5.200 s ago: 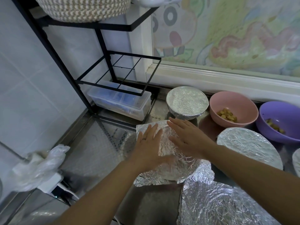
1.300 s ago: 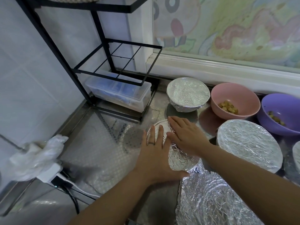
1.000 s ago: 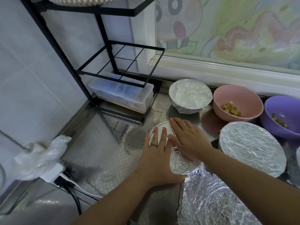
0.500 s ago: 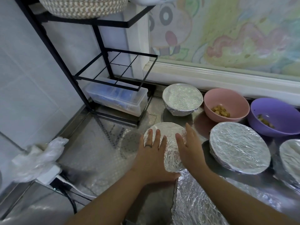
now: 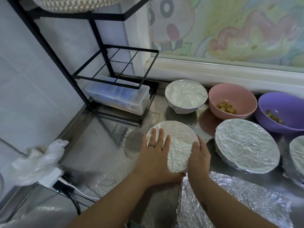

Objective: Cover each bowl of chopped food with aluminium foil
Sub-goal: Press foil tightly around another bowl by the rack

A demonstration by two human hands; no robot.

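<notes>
Four foil-covered bowls (image 5: 185, 96) (image 5: 178, 140) (image 5: 246, 145) (image 5: 298, 153), two uncovered bowls (image 5: 230, 94) (image 5: 284, 104) holding chopped food, one loose foil sheet (image 5: 233, 204), and two hands (image 5: 153, 159) (image 5: 198, 157).

Counter (image 5: 92, 145) w/ foiled bowls (image 5: 185, 94), pink bowl (image 5: 230, 94), rack (image 5: 103, 51).

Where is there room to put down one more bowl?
The biggest bare patch of counter lies left of the near bowl, between the rack and the plastic bag. The right side is crowded: pink bowl, purple bowl, covered bowls and the foil sheet sit close together.
</notes>
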